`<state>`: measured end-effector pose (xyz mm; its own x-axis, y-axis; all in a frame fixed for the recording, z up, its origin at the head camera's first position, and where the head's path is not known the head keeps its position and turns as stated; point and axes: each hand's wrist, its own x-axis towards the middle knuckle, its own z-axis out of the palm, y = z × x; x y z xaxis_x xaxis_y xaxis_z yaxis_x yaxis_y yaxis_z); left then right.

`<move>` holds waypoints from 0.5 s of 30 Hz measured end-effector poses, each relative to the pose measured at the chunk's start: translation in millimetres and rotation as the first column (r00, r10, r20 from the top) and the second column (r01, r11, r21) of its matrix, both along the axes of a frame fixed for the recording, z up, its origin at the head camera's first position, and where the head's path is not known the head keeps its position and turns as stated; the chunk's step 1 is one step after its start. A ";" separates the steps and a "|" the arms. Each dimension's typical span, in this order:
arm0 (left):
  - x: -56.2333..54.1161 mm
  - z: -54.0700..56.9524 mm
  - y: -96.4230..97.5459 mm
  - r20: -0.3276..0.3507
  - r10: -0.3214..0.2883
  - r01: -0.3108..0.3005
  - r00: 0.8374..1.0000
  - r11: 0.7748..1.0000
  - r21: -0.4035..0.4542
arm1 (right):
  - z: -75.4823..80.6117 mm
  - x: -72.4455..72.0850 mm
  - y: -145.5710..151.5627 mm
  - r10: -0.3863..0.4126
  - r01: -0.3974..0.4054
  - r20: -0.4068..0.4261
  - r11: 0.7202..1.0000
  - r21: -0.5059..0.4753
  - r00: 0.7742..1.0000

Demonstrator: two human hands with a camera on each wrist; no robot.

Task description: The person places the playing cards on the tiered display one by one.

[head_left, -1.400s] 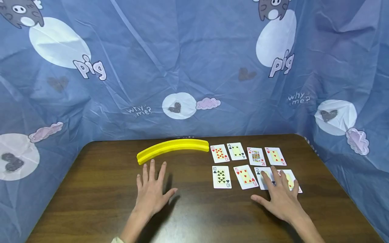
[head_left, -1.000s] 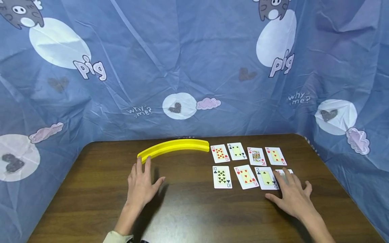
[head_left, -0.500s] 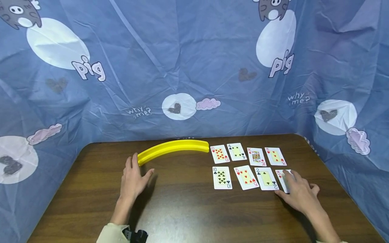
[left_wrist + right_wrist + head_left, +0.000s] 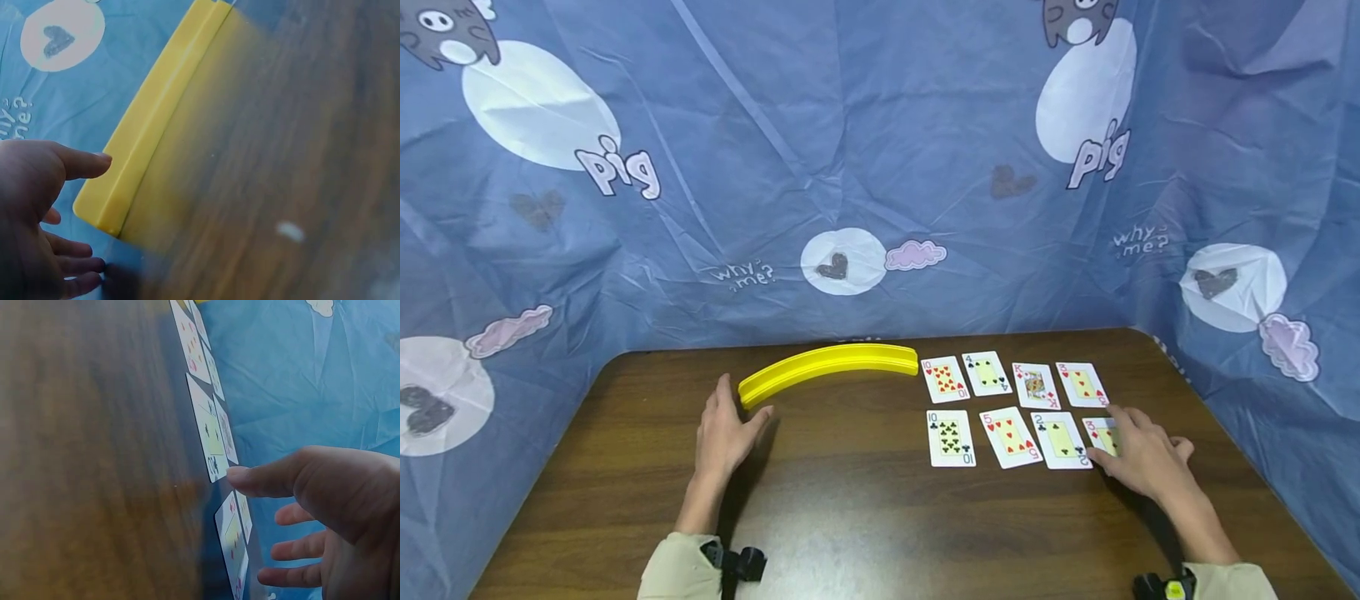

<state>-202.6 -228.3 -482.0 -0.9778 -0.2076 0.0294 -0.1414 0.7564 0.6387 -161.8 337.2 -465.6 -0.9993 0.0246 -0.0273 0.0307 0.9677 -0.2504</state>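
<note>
My left hand (image 4: 722, 437) is beside the left end of a curved yellow playing card holder (image 4: 827, 360). In the left wrist view, the thumb (image 4: 87, 164) stands in front of the holder and the other fingers are spread apart from it; nothing is gripped. My right hand (image 4: 1146, 457) is over the red three (image 4: 1099, 433) at the right end of the front row, partly hiding it. Its fingers are loosely bent, and the right wrist view shows a gap between thumb and fingers with no card held. The thumb tip appears close to the two of clubs (image 4: 1062, 440); contact is unclear.
Several playing cards lie face up in two rows, among them the ten of clubs (image 4: 951, 438), the five of hearts (image 4: 1011, 437) and a king (image 4: 1036, 387). They lie right of the holder on a brown wooden table (image 4: 880, 517). Blue printed cloth (image 4: 880, 167) hangs behind.
My left hand has moved left, from in front of the holder to its left end. My right hand has shifted right, off the two of clubs and over the red three. The cards stay put.
</note>
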 end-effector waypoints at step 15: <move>-9.0 -17.0 -8.9 -0.121 0.067 -0.036 0.990 0.970 0.239 | -2.6 -37.8 6.2 -0.012 0.014 0.048 0.999 -0.037 0.999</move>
<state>-211.6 -237.2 -499.0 -0.9570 -0.2736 0.0968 -0.0823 0.5759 0.8134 -199.7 343.4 -468.2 -0.9965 0.0356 -0.0756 0.0558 0.9570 -0.2848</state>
